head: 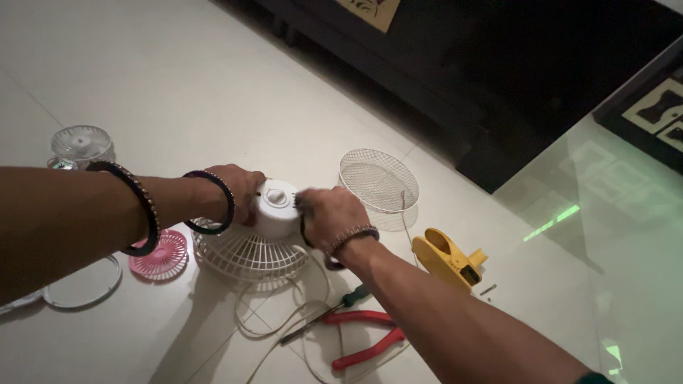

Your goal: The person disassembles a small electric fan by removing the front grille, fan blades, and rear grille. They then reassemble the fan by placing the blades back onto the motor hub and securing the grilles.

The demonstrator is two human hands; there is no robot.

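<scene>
- A small white fan motor housing (276,206) is standing on the pale tiled floor (178,85), near the middle of the view, and it is sitting on top of a white ribbed fan grille (245,254).
- The left hand (238,188) is gripping the left side of the housing; its fingers are curling around it, and two dark bangles are sitting on this forearm.
- The right hand (331,217) is pressing on the right side of the housing with bent fingers; it is blurred, so I cannot tell how firmly it is closing. A beaded bracelet is lying on this wrist.
- A white cord (274,323) is looping on the floor just in front of the grille.
- A screwdriver with a green handle (334,307) is lying across the cord, and red-handled pliers (366,336) are lying just beside it.
- A yellow clip-shaped part (448,257) is resting to the right of the right wrist.
- A white wire guard (378,179) is lying behind the right hand.
- A pink round grille (165,257) is showing under the left forearm, near a thin white ring (85,288).
- A clear round part (82,146) is standing far left.
</scene>
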